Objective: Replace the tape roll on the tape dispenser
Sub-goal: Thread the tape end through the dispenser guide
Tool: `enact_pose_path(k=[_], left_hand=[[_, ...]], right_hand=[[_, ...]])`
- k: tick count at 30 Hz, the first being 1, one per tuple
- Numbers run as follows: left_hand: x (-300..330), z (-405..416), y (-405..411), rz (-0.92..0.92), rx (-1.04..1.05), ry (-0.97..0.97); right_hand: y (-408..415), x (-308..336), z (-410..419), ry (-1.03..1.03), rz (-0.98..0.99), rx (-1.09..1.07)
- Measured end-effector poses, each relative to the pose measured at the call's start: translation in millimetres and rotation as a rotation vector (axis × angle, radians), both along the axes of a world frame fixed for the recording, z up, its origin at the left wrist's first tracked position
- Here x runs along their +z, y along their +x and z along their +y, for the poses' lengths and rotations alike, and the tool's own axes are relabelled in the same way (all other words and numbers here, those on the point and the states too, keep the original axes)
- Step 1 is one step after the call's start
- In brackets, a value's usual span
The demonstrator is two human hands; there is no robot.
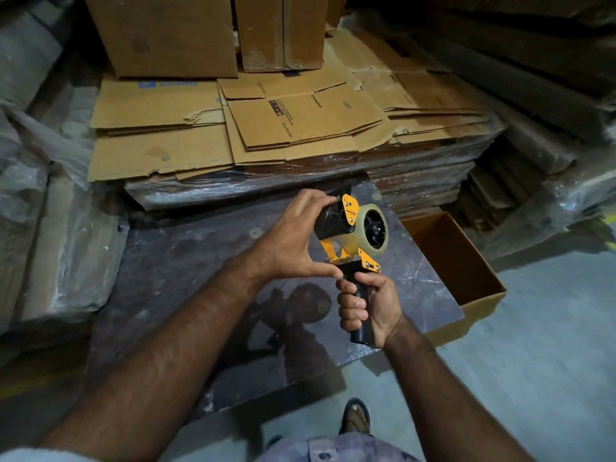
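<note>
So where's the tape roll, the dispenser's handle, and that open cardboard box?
tape roll (376, 250): head view, on its clear outer band.
dispenser handle (362, 296): head view, on the black grip between the right hand's fingers.
open cardboard box (480, 306): head view, on its front wall.

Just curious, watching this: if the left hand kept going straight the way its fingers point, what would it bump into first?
The left hand already has its fingers on the black front of the tape dispenser. Going further, it would likely meet the clear tape roll just behind.
</note>
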State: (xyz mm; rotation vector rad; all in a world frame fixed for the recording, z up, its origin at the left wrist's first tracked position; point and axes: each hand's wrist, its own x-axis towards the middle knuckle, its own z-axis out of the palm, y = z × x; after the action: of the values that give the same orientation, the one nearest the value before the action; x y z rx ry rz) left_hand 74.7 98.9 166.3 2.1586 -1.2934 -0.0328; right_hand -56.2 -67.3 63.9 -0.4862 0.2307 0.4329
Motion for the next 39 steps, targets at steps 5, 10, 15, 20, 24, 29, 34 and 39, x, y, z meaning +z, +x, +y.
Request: enact_pose_path(k=[5,10,15,20,24,29,34,39], left_hand=[[-0.5,3.4,-2.7,-0.016,0.041,-0.062],[-2.4,10.1,3.2,0.04,0.047,-0.1],[-1.6,16.9,10.7,0.166,0.082,-0.172],[-2.8,27.2,17.3,0.383,0.044,-0.176],[-4.9,26.8,19.9,0.67,0.066,-0.264],[-18.7,15.2,20.8,0.885,0.323,-0.473],[-24.5,11.9,22.1,0.893,0.509,-0.519],[-18.0,-5.4,17.2,0.889,0.545,-0.514]], right_hand=[[2.0,6.2,3.2,-0.012,-0.006,0.031],[-1.8,9.2,6.7,-0.032,-0.006,0.057],[-9.2,8.5,7.6,-0.081,0.014,0.082],[-15.6,10.5,6.4,-0.177,0.047,0.096],[-23.1,14.9,3.0,-0.268,0.08,0.096],[-23.9,26.6,1.6,-0.539,0.132,0.05],[-14.5,24.9,-15.0,-1.016,0.147,-0.182],[-4.1,10.6,-51.4,-1.7,0.094,-0.14]])
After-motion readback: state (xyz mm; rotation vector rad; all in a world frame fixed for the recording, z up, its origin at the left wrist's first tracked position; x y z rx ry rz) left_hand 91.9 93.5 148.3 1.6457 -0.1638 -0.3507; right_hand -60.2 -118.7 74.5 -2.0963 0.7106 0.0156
